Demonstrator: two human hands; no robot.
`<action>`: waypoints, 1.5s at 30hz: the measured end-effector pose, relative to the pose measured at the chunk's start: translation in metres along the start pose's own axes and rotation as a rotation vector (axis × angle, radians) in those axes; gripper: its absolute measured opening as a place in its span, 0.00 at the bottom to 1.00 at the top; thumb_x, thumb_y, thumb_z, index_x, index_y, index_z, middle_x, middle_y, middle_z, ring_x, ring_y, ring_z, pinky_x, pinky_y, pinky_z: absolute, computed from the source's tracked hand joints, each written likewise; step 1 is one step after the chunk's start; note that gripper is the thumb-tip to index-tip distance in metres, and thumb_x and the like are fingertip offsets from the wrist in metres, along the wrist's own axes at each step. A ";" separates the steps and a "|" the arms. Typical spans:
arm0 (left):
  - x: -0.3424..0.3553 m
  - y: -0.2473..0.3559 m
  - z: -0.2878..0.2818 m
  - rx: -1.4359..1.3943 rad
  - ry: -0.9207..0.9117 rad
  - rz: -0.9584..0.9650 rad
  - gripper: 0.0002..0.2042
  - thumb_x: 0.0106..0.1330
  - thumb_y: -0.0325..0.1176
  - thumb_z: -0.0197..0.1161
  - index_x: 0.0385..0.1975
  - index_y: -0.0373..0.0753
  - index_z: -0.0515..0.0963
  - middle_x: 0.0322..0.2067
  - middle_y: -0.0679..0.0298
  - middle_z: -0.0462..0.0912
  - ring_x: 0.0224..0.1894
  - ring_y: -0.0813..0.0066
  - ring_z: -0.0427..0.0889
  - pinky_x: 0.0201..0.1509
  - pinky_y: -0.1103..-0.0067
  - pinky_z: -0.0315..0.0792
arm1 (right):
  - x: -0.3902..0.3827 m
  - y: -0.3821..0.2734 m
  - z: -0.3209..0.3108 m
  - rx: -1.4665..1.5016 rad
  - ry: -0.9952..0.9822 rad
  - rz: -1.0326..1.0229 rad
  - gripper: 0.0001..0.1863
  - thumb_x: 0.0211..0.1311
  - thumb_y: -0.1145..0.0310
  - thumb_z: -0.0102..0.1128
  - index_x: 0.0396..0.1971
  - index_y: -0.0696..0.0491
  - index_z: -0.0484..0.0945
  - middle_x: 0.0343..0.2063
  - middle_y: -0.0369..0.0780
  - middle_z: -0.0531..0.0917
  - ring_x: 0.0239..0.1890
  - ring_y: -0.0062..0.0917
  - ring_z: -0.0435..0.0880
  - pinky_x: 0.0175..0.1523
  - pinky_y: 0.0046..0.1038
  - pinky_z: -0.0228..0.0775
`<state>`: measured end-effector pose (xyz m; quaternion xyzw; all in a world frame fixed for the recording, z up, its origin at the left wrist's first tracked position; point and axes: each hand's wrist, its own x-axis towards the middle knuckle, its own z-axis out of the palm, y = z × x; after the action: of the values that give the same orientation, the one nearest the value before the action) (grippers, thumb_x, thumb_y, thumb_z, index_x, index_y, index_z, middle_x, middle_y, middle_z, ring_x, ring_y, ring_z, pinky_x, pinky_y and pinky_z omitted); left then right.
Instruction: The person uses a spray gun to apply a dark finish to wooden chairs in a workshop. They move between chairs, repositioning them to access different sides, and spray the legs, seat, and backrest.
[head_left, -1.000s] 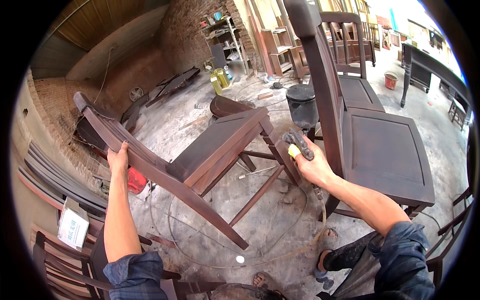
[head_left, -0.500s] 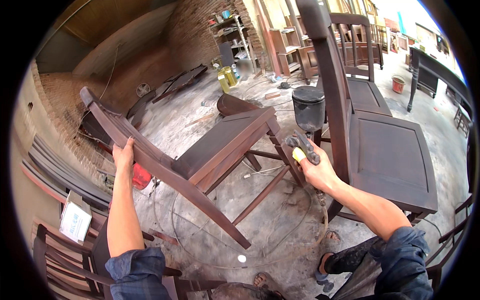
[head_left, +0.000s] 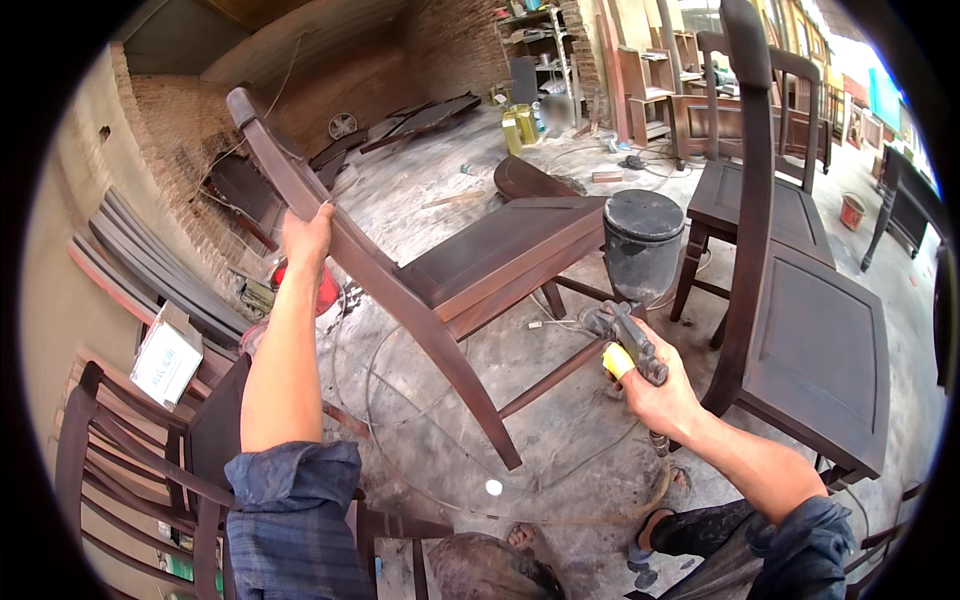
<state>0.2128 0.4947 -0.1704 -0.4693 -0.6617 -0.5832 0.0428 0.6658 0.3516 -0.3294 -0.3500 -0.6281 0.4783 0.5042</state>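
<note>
My left hand (head_left: 306,240) clamps a tilted chair (head_left: 436,348), which a slip could topple; my right hand (head_left: 664,396) grips a spray gun (head_left: 636,338).

At least 4 dk chairs (head_left: 510,245), 2 hands (head_left: 306,240) (head_left: 662,390), 1 spray gun (head_left: 638,338) w/ 1 blk cup (head_left: 645,245), 2 yel. cans (head_left: 512,132), 1 red bucket (head_left: 851,212), 1 wht box (head_left: 167,362), 1 wht disc (head_left: 494,487), 2 ft (head_left: 520,537), approx.
</note>
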 end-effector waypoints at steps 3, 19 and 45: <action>-0.009 0.007 0.006 -0.054 0.001 0.013 0.26 0.62 0.37 0.70 0.56 0.28 0.75 0.49 0.50 0.84 0.50 0.63 0.84 0.56 0.72 0.75 | -0.007 0.002 0.009 -0.010 -0.045 -0.016 0.28 0.62 0.80 0.55 0.64 0.59 0.69 0.43 0.35 0.80 0.43 0.13 0.75 0.48 0.19 0.69; -0.014 0.012 0.004 -0.006 0.015 -0.043 0.27 0.62 0.36 0.71 0.57 0.28 0.73 0.49 0.49 0.84 0.49 0.62 0.84 0.54 0.71 0.76 | -0.012 0.006 0.063 0.036 -0.223 -0.028 0.30 0.60 0.80 0.55 0.65 0.59 0.68 0.50 0.44 0.83 0.54 0.20 0.77 0.61 0.25 0.67; -0.021 0.020 0.002 -0.010 0.011 -0.049 0.28 0.61 0.38 0.71 0.57 0.29 0.73 0.50 0.50 0.84 0.50 0.63 0.84 0.55 0.72 0.75 | -0.016 0.009 0.068 0.052 -0.177 -0.020 0.30 0.61 0.78 0.56 0.66 0.56 0.69 0.50 0.45 0.84 0.52 0.21 0.80 0.58 0.26 0.70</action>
<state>0.2387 0.4823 -0.1690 -0.4499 -0.6697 -0.5900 0.0297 0.6034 0.3229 -0.3451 -0.2868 -0.6613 0.5184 0.4602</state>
